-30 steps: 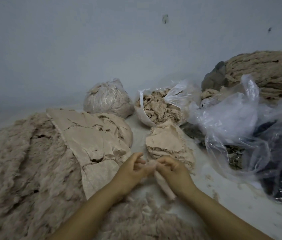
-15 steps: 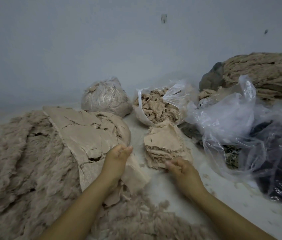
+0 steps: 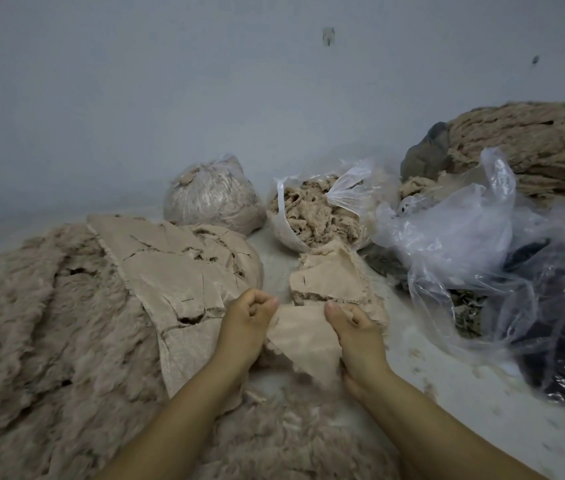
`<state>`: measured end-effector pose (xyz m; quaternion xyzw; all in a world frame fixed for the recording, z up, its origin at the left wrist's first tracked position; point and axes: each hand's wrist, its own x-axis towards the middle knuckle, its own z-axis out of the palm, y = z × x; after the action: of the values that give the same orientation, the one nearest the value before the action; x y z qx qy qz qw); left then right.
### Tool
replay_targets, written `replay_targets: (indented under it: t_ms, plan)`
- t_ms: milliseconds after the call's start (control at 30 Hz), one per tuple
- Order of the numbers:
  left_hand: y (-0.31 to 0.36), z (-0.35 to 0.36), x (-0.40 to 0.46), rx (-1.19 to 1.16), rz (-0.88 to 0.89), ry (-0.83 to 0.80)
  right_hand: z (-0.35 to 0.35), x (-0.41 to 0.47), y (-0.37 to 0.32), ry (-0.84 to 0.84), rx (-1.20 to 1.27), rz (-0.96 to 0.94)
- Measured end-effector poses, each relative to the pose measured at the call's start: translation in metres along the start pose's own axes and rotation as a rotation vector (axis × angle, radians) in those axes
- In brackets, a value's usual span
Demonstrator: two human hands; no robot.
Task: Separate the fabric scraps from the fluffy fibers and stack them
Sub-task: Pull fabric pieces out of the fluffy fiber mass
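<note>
Both hands work one piece: left hand (image 3: 250, 315) and right hand (image 3: 352, 323) each pinch an edge of a flat beige fabric scrap (image 3: 303, 336) with ragged edges, thumbs on top, fingers curled under, the piece spread between them just above the pale work surface (image 3: 464, 386). Scrap hangs directly in front of the small stack of beige fabric scraps (image 3: 329, 282) at mid-surface, its far edge touching or nearly touching the stack's near side; cannot tell which. Large heap of fluffy beige fibers (image 3: 42, 323) fills the left side of the surface, with cracked sheets of beige backing fabric (image 3: 173, 271) lying over its right slope; more fluff at the near edge under the forearms. Toward the far edge: a tied clear bag of fibers (image 3: 210, 195), an open clear bag of fiber clumps (image 3: 315, 213). Crumpled clear plastic bags (image 3: 482, 244) over dark material on the right side. Judgement: scrap looks already freed of fluff; the step in hand is placing it on the stack. Next move calls for carrying it forward, laying it flat and aligned on top, releasing both pinches without dragging the pieces below. No brands, labels or legible writing visible.
</note>
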<state>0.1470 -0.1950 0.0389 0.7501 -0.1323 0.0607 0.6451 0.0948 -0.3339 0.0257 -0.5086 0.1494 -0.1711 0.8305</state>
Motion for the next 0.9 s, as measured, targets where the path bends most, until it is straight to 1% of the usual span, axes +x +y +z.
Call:
replay_targets:
  t_ms: [67, 133, 200, 233, 300, 333, 367, 433, 467, 500, 533, 600, 667, 733, 800, 833, 867, 900]
  plan:
    - [-0.004, 0.0, -0.001, 0.056, -0.023, -0.032, 0.0, 0.005, 0.001, 0.043, -0.055, -0.031]
    - [-0.002, 0.002, 0.004, 0.09, -0.035, -0.048, 0.003, 0.017, -0.008, 0.05, -0.171, -0.097]
    - [0.011, 0.005, 0.018, 0.077, -0.028, -0.054, 0.009, 0.04, -0.031, 0.042, -0.26, -0.171]
    - [0.02, 0.008, 0.027, 0.034, -0.041, -0.046, 0.013, 0.054, -0.044, 0.038, -0.304, -0.209]
    - [0.037, 0.015, 0.045, -0.154, -0.17, -0.046, 0.019, 0.079, -0.071, 0.048, -0.478, -0.267]
    - [0.041, 0.018, 0.05, -0.236, -0.247, -0.054, 0.018, 0.09, -0.08, 0.076, -0.609, -0.286]
    - [0.041, 0.02, 0.052, -0.264, -0.307, -0.063, 0.015, 0.098, -0.084, 0.125, -0.721, -0.306]
    - [0.029, 0.019, 0.046, -0.183, -0.348, -0.107, 0.003, 0.098, -0.079, 0.221, -0.818, -0.364]
    - [0.021, 0.017, 0.04, -0.125, -0.341, -0.142, -0.004, 0.09, -0.07, 0.212, -0.815, -0.411]
    - [0.012, 0.013, 0.033, -0.072, -0.33, -0.182, -0.012, 0.079, -0.056, 0.156, -0.819, -0.46]
    - [0.004, 0.01, 0.027, -0.026, -0.317, -0.222, -0.021, 0.067, -0.038, 0.061, -0.83, -0.485]
    - [-0.006, 0.001, 0.019, 0.09, -0.263, -0.283, -0.035, 0.037, -0.008, -0.186, -0.877, -0.448]
    - [-0.008, -0.009, 0.016, 0.299, -0.13, -0.354, -0.046, 0.01, 0.009, -0.442, -0.935, -0.394]
    - [-0.005, -0.021, 0.015, 0.512, 0.037, -0.429, -0.056, -0.005, 0.012, -0.616, -1.003, -0.327]
    - [0.0, -0.03, 0.017, 0.65, 0.137, -0.452, -0.061, -0.014, 0.009, -0.675, -1.023, -0.237]
    - [0.003, -0.032, 0.019, 0.656, 0.143, -0.446, -0.061, -0.015, 0.007, -0.63, -1.033, -0.245]
    - [0.005, -0.032, 0.02, 0.639, 0.133, -0.431, -0.058, -0.01, 0.004, -0.537, -1.037, -0.306]
    - [0.007, -0.029, 0.021, 0.617, 0.121, -0.409, -0.053, -0.002, -0.001, -0.4, -1.038, -0.394]
